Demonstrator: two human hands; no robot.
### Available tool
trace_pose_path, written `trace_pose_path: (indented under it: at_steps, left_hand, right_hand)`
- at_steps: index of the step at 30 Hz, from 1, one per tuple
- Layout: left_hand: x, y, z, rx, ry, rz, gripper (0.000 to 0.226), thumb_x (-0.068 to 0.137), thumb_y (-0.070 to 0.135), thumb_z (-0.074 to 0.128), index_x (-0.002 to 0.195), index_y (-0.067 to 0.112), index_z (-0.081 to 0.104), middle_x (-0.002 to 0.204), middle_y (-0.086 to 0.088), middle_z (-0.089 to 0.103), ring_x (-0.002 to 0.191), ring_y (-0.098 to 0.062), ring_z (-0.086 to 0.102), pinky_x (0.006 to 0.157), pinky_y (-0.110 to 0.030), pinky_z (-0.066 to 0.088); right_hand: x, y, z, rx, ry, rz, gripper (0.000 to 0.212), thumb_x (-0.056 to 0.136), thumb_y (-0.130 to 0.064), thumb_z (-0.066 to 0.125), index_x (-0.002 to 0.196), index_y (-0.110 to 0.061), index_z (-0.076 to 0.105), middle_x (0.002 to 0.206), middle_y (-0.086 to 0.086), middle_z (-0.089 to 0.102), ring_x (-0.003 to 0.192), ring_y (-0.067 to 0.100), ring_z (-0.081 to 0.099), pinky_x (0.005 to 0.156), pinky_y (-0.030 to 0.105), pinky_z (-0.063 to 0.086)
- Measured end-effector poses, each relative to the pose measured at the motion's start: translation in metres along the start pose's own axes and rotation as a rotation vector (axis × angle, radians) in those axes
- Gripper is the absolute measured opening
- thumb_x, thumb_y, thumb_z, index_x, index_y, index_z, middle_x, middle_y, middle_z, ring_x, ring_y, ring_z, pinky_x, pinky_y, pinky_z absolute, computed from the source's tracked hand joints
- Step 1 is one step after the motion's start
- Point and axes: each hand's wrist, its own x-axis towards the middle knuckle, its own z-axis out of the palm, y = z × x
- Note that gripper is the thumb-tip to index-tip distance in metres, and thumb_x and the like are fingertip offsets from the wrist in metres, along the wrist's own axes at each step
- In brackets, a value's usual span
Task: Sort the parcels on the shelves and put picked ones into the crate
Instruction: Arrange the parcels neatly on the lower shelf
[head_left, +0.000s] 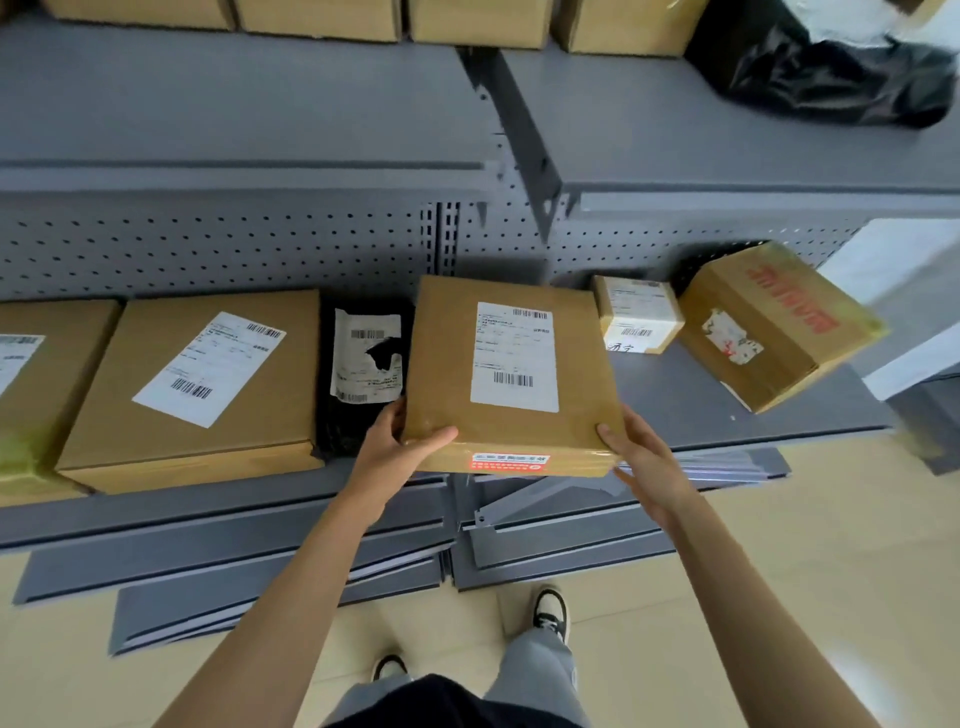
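A flat cardboard parcel (511, 374) was gripped at its near corners by the left hand (400, 447) and right hand (641, 457); fingers underneath were hidden, label print unreadable.

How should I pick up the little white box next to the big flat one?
Take the small white box by its two side faces, coming from the front: the shelf wall is close behind it. The flat brown parcel crowds its left side, so slide it forward first.

Viewpoint: a single head-worn camera, looking forward and steeply down.
Facing: the grey shelf (727, 395) straight ahead.
Nearness: close, with forearms, shoes and floor (831, 571) beneath.
Lens: wide, edges bowed.
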Motion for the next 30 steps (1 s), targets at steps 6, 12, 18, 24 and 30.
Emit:
trace_pose_path:
  at_steps: [6, 12, 18, 24, 30]
  left_hand:
    - [0.031, 0.010, 0.028, -0.019, 0.163, -0.017, 0.072, 0.075, 0.036, 0.074, 0.137, 0.024, 0.039, 0.103, 0.016, 0.056, 0.088, 0.004, 0.050, 0.084, -0.021, 0.035]
    - [0.050, 0.009, 0.070, 0.062, 0.271, -0.105, 0.058, 0.083, 0.040, 0.064, 0.132, 0.017, 0.044, 0.118, 0.002, 0.057, 0.103, -0.013, 0.050, 0.090, -0.026, 0.036]
    - [0.043, 0.028, 0.096, 0.220, 0.559, 0.006, 0.066, 0.085, 0.028, 0.064, 0.139, 0.008, 0.033, 0.132, -0.014, 0.051, 0.121, -0.030, 0.049, 0.097, -0.035, 0.039]
    - [0.051, 0.092, 0.163, 0.519, 0.531, 0.285, 0.061, 0.088, 0.035, 0.058, 0.139, 0.009, 0.035, 0.140, -0.012, 0.040, 0.131, -0.027, 0.033, 0.104, -0.036, 0.030]
    - [0.096, 0.126, 0.263, 0.457, -0.044, 0.130, 0.066, 0.093, 0.037, 0.050, 0.147, 0.020, 0.018, 0.154, -0.003, 0.020, 0.140, -0.020, 0.023, 0.109, -0.033, 0.023]
  right_hand:
    - [0.053, -0.004, -0.006, -0.012, -0.114, 0.017, 0.056, 0.096, -0.027, 0.050, 0.147, -0.021, 0.029, 0.141, 0.003, 0.048, 0.126, 0.024, 0.048, 0.110, 0.046, 0.036]
    - [0.104, -0.022, -0.041, -0.126, -0.225, -0.056, 0.051, 0.094, -0.016, 0.055, 0.141, -0.016, 0.036, 0.130, -0.001, 0.052, 0.106, 0.007, 0.053, 0.084, 0.007, 0.044]
    - [0.143, -0.028, -0.083, -0.240, -0.052, -0.021, 0.060, 0.087, -0.030, 0.065, 0.139, -0.016, 0.039, 0.128, 0.004, 0.048, 0.116, 0.019, 0.050, 0.088, 0.026, 0.040]
    - [0.196, -0.057, -0.128, -0.254, 0.108, 0.003, 0.066, 0.081, -0.032, 0.071, 0.135, -0.013, 0.039, 0.134, 0.005, 0.044, 0.120, 0.026, 0.048, 0.089, 0.032, 0.040]
    - [0.220, -0.070, -0.142, -0.296, 0.100, 0.036, 0.094, 0.080, -0.032, 0.072, 0.150, -0.014, 0.012, 0.157, 0.004, 0.020, 0.141, 0.028, 0.026, 0.109, 0.039, 0.028]
